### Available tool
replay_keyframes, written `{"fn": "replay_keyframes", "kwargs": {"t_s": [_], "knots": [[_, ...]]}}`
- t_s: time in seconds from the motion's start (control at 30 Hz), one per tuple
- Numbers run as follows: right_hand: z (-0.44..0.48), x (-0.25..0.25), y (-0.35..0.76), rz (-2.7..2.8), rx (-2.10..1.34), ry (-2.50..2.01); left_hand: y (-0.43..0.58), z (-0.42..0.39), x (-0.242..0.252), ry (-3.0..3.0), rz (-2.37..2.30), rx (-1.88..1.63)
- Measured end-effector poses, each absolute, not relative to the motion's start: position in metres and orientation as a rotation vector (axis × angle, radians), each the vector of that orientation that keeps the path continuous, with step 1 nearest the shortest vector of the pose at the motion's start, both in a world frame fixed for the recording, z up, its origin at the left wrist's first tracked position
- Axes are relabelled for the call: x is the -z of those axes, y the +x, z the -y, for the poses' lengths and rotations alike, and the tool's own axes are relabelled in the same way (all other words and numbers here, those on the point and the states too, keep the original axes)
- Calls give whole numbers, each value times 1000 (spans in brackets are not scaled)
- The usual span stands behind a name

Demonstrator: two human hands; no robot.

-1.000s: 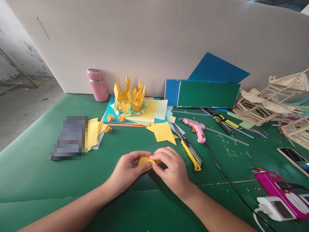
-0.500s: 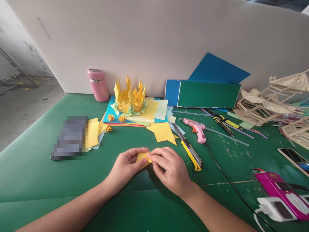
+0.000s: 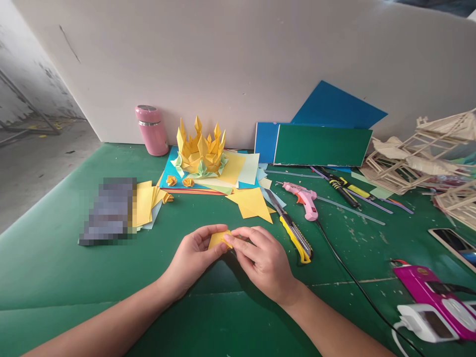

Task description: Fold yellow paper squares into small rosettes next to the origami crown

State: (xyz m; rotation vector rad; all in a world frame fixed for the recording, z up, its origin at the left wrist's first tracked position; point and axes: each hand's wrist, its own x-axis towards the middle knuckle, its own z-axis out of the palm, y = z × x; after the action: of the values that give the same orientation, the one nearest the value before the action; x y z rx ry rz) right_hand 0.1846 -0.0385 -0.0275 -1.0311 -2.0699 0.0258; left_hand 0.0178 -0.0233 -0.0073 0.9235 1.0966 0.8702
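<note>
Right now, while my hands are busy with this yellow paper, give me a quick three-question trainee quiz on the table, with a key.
1. True or false: the left hand and the right hand both touch the small yellow paper.
2. In the picture, the pink flask stands where, relative to the paper crown? a) to its right b) to its left c) inside it
3. Fill in: the yellow cutter lies between the right hand and the pink ____.

Key: 1 true; 2 b; 3 glue gun.
</note>
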Motion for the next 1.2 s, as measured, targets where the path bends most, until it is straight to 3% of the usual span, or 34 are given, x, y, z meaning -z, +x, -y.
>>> {"fn": "replay_keyframes", "kwargs": {"t_s": [1.2], "knots": [[39, 24, 180, 1736, -310, -1127, 18, 28, 9, 1222, -1168, -895]]}}
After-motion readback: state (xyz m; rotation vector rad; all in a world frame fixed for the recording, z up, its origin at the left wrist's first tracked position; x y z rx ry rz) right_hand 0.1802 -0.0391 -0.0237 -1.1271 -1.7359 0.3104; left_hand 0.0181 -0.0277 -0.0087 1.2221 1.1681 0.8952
